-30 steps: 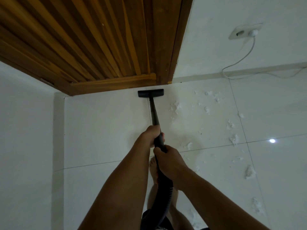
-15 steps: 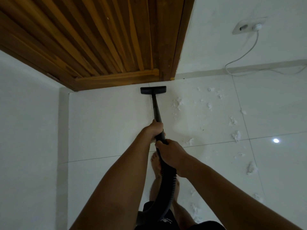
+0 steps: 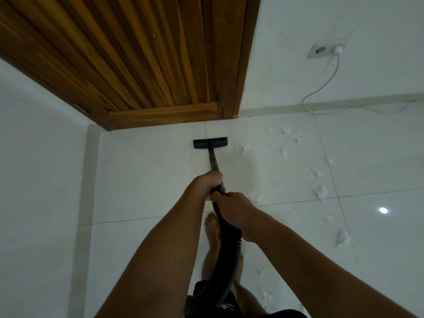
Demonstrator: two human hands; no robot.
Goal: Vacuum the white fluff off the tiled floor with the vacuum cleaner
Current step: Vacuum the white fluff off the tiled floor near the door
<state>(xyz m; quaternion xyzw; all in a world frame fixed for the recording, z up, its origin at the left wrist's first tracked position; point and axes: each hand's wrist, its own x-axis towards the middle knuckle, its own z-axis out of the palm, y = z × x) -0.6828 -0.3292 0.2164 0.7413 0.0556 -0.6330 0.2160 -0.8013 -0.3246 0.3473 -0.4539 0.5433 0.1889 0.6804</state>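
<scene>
The left hand [image 3: 212, 183] is wrapped round the black vacuum wand [image 3: 213, 161], and the right hand [image 3: 234, 206] grips just behind it, where the ribbed hose [image 3: 230, 253] begins, the two hands touching. The flat nozzle [image 3: 210, 142] sits on the tiled floor [image 3: 149, 180] near the foot of the wooden door [image 3: 137, 53], and the white fluff [image 3: 320, 192] lies scattered to its right, apart from the nozzle, with more clumps near the person's bare foot [image 3: 212, 228]

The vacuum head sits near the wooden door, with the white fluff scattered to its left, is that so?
Not quite: the head view shows the white fluff scattered to the right of the vacuum head, not its left. It does sit near the wooden door.
</scene>
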